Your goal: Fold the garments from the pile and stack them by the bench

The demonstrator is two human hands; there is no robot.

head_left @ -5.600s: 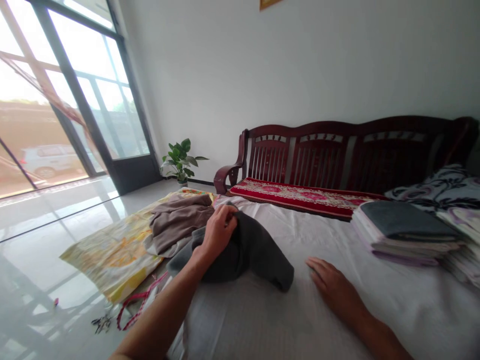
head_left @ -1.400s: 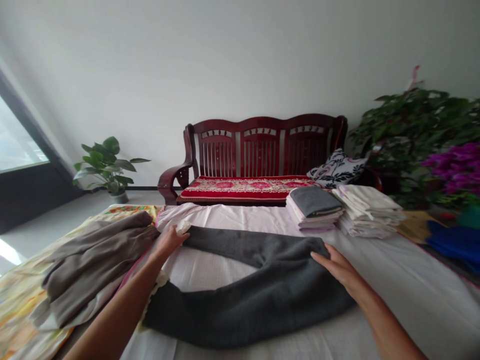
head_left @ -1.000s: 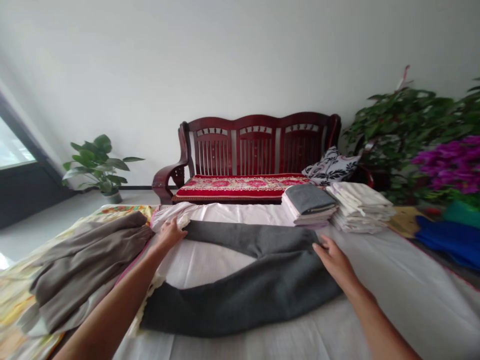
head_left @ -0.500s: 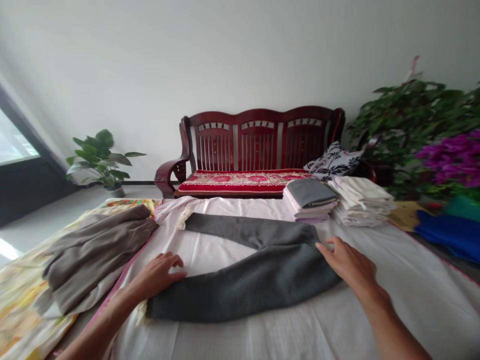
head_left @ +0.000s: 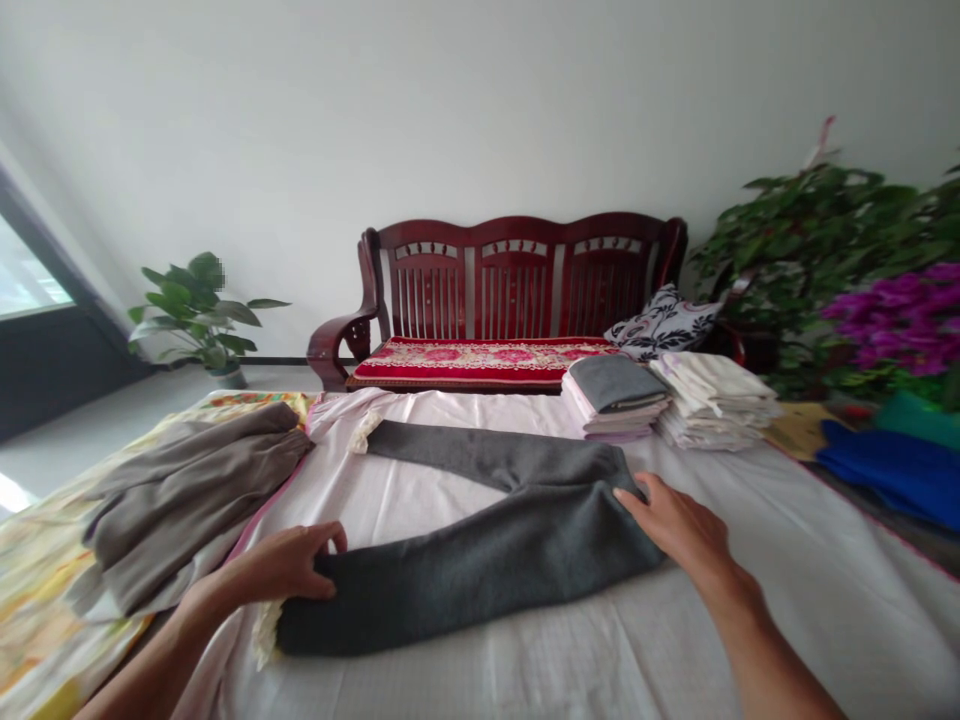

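Dark grey trousers (head_left: 465, 570) with cream lace at the cuffs lie spread on a white sheet (head_left: 420, 510), legs pointing left and parted in a V. At the nearer leg's cuff end, my left hand (head_left: 296, 565) rests its thumb on the cloth, with its fingers curved and a gap between them and the thumb. My right hand (head_left: 679, 520) pinches the waist edge at the right, thumb on top; its fingertips are partly hidden.
Brownish-grey clothing (head_left: 195, 500) lies at the left on a yellow patterned cloth (head_left: 45, 590). Folded stacks, one grey-topped (head_left: 615, 385) and one white (head_left: 712, 395), stand at the far right. Blue cloth (head_left: 885, 470) lies beyond. A wooden bench (head_left: 510, 290) stands behind.
My left hand has moved left and lower along the near leg, and its cuff end has shifted slightly toward me. My right hand has moved slightly left at the waist.
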